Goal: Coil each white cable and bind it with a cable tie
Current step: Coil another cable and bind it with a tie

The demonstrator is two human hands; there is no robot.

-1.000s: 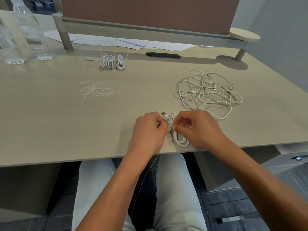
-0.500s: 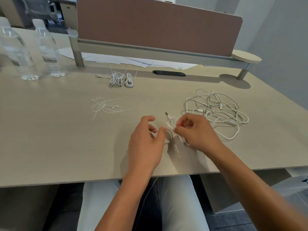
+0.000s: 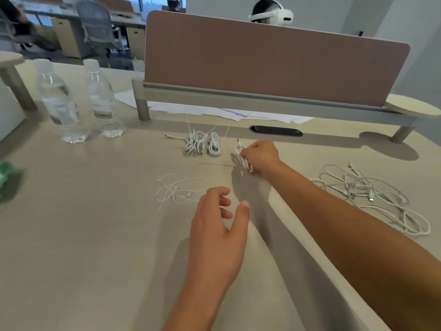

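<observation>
The right hand (image 3: 261, 155) is extended across the worktop (image 3: 83, 235) with its fingers curled around a coiled white cable (image 3: 243, 158), which it holds just beside the bundled cables (image 3: 202, 144) lying near the dark cable slot (image 3: 275, 132). The left hand (image 3: 218, 231) hovers closer to the person with fingers loosely spread and holds nothing; loose cable ties (image 3: 173, 191) lie just beyond its fingertips. A tangle of uncoiled white cables (image 3: 372, 194) lies on the worktop beyond the right forearm, and two water bottles (image 3: 78, 101) stand at the far left.
</observation>
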